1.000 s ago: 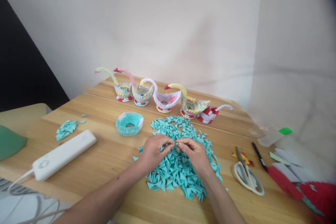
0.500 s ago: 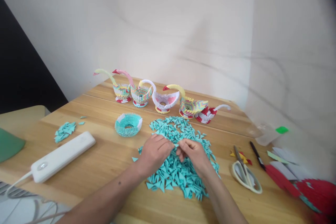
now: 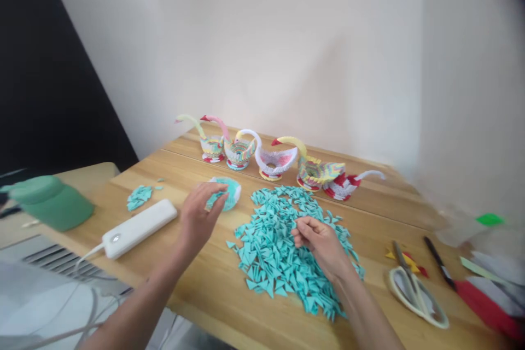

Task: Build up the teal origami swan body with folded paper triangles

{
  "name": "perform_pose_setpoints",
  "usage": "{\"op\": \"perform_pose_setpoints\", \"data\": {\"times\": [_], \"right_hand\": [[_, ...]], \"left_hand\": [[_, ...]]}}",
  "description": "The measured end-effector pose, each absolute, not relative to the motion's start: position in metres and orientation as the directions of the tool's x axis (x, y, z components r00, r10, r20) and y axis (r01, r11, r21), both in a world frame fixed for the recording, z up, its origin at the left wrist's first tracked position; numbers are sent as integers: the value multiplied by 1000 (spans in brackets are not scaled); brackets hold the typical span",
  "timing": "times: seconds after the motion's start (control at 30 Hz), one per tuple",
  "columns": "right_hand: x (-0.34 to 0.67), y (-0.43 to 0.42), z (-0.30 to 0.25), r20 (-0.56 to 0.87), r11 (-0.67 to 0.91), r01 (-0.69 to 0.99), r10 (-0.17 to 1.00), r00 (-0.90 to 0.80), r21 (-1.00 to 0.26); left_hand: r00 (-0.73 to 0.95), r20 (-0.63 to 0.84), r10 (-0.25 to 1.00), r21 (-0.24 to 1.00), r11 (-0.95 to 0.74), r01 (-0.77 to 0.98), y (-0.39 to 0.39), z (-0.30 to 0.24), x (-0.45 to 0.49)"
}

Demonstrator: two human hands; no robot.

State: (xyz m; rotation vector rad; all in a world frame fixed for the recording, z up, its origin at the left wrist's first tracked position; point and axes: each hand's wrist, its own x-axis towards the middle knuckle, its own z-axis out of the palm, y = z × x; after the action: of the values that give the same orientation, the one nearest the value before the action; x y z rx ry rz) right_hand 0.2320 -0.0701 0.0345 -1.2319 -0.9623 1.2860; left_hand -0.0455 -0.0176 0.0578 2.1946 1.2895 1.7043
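Note:
My left hand (image 3: 199,217) is stretched out with fingers apart, its fingertips at the near side of a small teal and white paper bowl (image 3: 228,192). My right hand (image 3: 319,241) rests curled on a big heap of teal folded paper triangles (image 3: 279,246), fingers pinched together on something I cannot make out. Behind the heap stands a row of several paper swans (image 3: 270,156) along the back of the wooden table (image 3: 197,279).
A white power bank (image 3: 139,227) with a cable lies left of my left hand. A small teal pile (image 3: 139,197) and a green cap (image 3: 51,202) are further left. Scissors (image 3: 416,292), a black pen (image 3: 438,262) and red and white paper lie at the right.
My left hand has left the heap and reached left and forward to the teal bowl, opening its fingers. My right hand stayed on the heap. The camera view swung to the left.

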Motion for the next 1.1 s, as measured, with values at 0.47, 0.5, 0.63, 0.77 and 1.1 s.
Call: {"op": "perform_pose_setpoints", "data": {"times": [0.47,0.5,0.63,0.77,1.1], "right_hand": [[134,34,30,-122,-107,-456,993,4,-884],[125,42,25,-125,-105,-471,992,11,-876],[108,65,10,-131,-89,-534,991,42,-841],[115,62,16,-130,-75,-590,990,52,-804],[181,-5,50,-92,3,-672,990,105,-741]], "left_hand": [[100,204,974,707,-217,673,25,-21,-102],[100,206,973,711,-219,668,28,-20,-102],[162,245,956,735,-292,612,40,-18,-103],[191,332,924,774,-383,505,40,-9,-92],[248,454,856,874,-373,-311,7,25,-9]]}}
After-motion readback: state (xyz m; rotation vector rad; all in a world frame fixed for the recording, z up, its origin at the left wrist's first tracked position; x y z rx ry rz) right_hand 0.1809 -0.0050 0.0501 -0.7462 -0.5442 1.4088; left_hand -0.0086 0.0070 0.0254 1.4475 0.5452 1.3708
